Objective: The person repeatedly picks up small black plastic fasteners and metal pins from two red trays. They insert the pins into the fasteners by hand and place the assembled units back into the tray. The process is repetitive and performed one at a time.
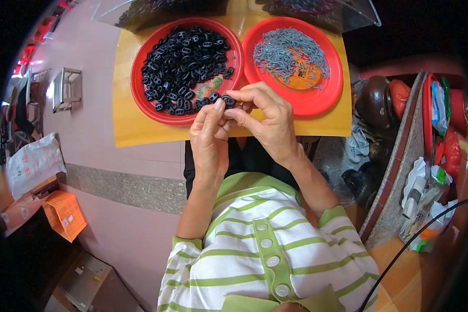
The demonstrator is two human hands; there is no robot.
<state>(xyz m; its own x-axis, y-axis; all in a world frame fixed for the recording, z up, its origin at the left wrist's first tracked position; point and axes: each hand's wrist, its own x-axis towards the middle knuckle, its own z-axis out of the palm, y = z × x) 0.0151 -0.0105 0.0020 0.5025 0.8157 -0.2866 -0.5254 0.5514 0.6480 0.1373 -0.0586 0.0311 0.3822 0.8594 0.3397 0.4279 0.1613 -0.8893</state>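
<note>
Both my hands meet just above the near rim of a red plate (136, 86) heaped with small black oval pieces (184, 57), which show paired holes. Closed fingers of my left hand (209, 132) grip one black two-holed piece (228, 102). The thumb and forefinger of my right hand (268, 119) close on the same piece from the other side. Any small metal part between those fingertips is too small to make out. To the right, a second red plate (336, 86) carries a pile of thin grey metal screws or pins (291, 49).
Both plates stand on a yellow tabletop (125, 132). Two clear bins of dark pieces, one a left bin (166, 13) and one a right bin (322, 13), line its far edge. A metal stool (65, 89) stands left on the floor; a brown jar (373, 99) sits right. A black cable (418, 234) crosses lower right.
</note>
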